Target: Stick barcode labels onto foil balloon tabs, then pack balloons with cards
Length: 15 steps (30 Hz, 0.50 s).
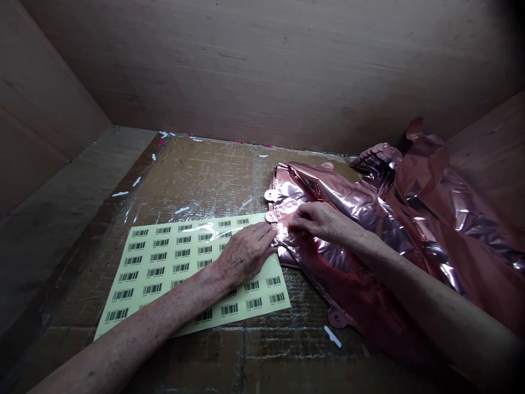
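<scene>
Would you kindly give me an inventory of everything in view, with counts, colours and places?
Rectangular sheet of barcode labels: one, pale yellow-green with black print, left of the foil.
Shiny crinkled foil pieces with rounded tabs: several, exact count unclear, metallic pink, right side.
Small flat scraps: several, white, scattered on and around the cardboard.
Tiny bright scraps: a few, pink, along the far edge.
Taped cardboard surface: count unclear, brown, underneath.
Wooden walls: three, greyish tan, left, back and right.
Left hand: one, bare, over the sheet's right side.
Right hand: one, bare, at the foil.
</scene>
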### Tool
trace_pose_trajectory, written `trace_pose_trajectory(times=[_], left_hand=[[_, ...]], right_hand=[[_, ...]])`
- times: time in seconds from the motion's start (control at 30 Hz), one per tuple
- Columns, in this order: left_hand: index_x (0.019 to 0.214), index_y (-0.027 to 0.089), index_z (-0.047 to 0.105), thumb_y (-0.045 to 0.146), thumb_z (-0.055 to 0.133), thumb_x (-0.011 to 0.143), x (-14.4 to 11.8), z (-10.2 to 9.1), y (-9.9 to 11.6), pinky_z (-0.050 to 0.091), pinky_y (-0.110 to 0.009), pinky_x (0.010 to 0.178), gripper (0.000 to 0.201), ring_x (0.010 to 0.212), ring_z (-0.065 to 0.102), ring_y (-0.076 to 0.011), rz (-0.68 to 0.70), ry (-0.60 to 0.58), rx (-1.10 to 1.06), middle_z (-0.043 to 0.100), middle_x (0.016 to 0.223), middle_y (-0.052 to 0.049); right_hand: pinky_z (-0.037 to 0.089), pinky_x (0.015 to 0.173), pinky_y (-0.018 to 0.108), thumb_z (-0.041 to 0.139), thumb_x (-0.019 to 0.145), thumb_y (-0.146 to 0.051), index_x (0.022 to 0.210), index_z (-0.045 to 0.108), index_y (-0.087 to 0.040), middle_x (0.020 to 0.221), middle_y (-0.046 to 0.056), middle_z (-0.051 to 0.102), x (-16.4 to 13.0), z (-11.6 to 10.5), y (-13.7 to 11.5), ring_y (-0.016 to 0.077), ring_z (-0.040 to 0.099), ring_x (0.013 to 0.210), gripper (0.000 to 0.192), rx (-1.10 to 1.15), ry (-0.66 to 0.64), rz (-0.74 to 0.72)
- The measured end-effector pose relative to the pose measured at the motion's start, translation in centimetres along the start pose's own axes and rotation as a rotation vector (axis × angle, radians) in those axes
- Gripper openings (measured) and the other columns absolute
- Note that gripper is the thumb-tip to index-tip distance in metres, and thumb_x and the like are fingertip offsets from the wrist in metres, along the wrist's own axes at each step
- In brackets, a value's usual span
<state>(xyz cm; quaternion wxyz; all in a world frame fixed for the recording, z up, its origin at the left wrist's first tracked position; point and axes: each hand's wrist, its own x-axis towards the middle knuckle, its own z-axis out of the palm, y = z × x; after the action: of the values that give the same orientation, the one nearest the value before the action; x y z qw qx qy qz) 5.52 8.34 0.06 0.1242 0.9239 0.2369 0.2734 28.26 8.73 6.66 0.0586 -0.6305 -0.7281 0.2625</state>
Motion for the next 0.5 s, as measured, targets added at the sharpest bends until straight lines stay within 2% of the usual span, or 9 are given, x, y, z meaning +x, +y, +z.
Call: trace_pose_trajectory(times=[0.1,0.2,0.27,0.33,0.4,0.5], left_hand=[[0.13,0.013,0.05,0.01,0.046,0.095,0.3,-0.5,0.4,0.056,-0.041,0.089,0.035,0.106,0.061,-0.0243,0.005,-0.084,0.063,0.064,0.116,-0.012],[0.124,0.015,0.052,0.005,0.042,0.089,0.7,-0.9,0.8,0.056,-0.041,0.085,0.038,0.102,0.06,-0.0245,0.0,-0.2,0.141,0.063,0.111,-0.012],[0.119,0.015,0.054,0.004,0.041,0.089,0.9,-1.0,0.9,0.055,-0.041,0.084,0.035,0.1,0.059,-0.0246,0.0,-0.23,0.169,0.063,0.109,-0.012],[0.116,0.015,0.055,0.005,0.041,0.091,1.0,-0.9,0.9,0.055,-0.04,0.081,0.031,0.096,0.059,-0.0242,-0.01,-0.234,0.18,0.063,0.106,-0.012],[0.112,0.014,0.056,0.006,0.041,0.093,1.0,-0.8,0.8,0.056,-0.039,0.079,0.026,0.092,0.06,-0.0235,-0.023,-0.227,0.172,0.064,0.103,-0.011],[0.108,0.012,0.058,0.011,0.04,0.096,1.0,-0.9,0.8,0.057,-0.039,0.081,0.022,0.094,0.063,-0.023,-0.029,-0.166,0.105,0.066,0.103,-0.011]], right_hand=[[0.039,0.058,0.027,0.059,0.094,-0.026,0.077,0.063,-0.016,0.074,0.005,0.068,0.3,0.2,-0.4,0.0146,0.059,0.063,0.02,-0.079,0.019,0.011],[0.038,0.061,0.028,0.06,0.095,-0.028,0.079,0.065,-0.016,0.076,0.006,0.068,0.0,0.3,-0.7,0.016,0.06,0.067,0.02,-0.172,0.043,0.013],[0.036,0.061,0.028,0.059,0.095,-0.03,0.087,0.067,-0.016,0.084,0.008,0.069,-0.7,0.4,-1.0,0.0185,0.061,0.072,0.018,-0.296,0.109,0.018],[0.034,0.058,0.029,0.055,0.098,-0.031,0.098,0.068,-0.017,0.096,0.012,0.068,-2.0,0.9,-1.6,0.0212,0.062,0.079,0.019,-0.418,0.222,0.018],[0.034,0.058,0.029,0.049,0.101,-0.032,0.106,0.067,-0.018,0.105,0.012,0.066,-3.3,2.1,-2.2,0.0216,0.062,0.084,0.024,-0.467,0.309,-0.048],[0.039,0.063,0.029,0.046,0.101,-0.029,0.108,0.067,-0.018,0.102,0.011,0.066,-4.6,4.6,-3.0,0.0205,0.059,0.083,0.024,-0.52,0.343,-0.2]])
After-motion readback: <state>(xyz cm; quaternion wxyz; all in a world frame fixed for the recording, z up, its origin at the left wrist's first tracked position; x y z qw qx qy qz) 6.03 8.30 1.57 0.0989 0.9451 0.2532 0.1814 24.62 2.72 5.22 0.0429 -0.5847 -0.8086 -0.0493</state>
